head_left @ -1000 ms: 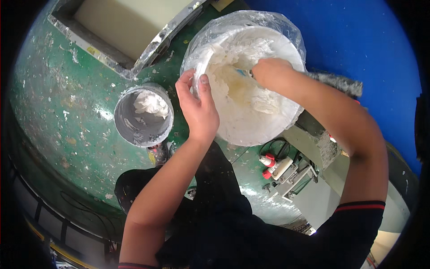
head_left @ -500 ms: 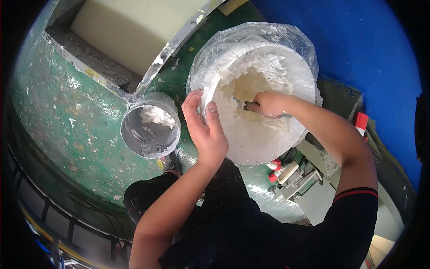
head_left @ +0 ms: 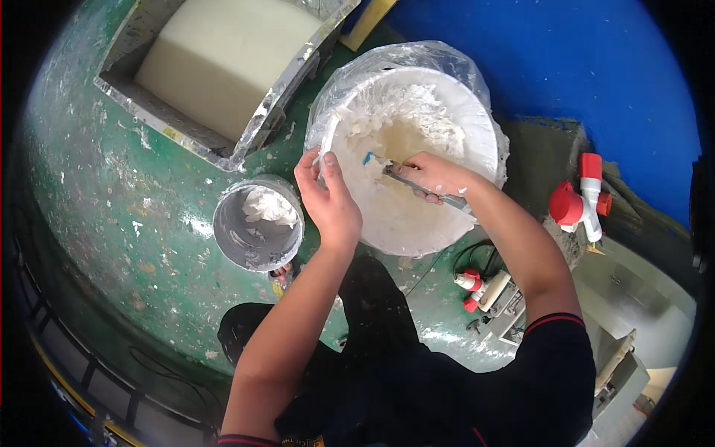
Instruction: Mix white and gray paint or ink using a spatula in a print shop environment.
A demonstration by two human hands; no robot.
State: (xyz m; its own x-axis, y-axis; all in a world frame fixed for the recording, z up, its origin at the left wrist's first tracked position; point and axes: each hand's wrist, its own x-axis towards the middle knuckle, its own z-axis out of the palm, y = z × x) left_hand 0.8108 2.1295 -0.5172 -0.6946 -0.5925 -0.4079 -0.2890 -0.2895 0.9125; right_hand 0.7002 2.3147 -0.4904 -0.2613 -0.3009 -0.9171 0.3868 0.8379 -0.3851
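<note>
Head: round, white, smeared bucket (head_left: 482,123)

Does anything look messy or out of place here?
Yes, some mess: white smears mark the green floor like splatter, though I cannot tell whether they are fresh. Clear plastic also bunches loosely around the far side of the tub, looking untidy.

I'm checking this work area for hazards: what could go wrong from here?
The right hand works bare inside the white tub, so white paste could smear onto the skin.
The grey tool might snag the loose clear plastic if it passes over the rim.
The open grey bucket stands close beside the left forearm, so a sideways swing could perhaps knock it.
</note>
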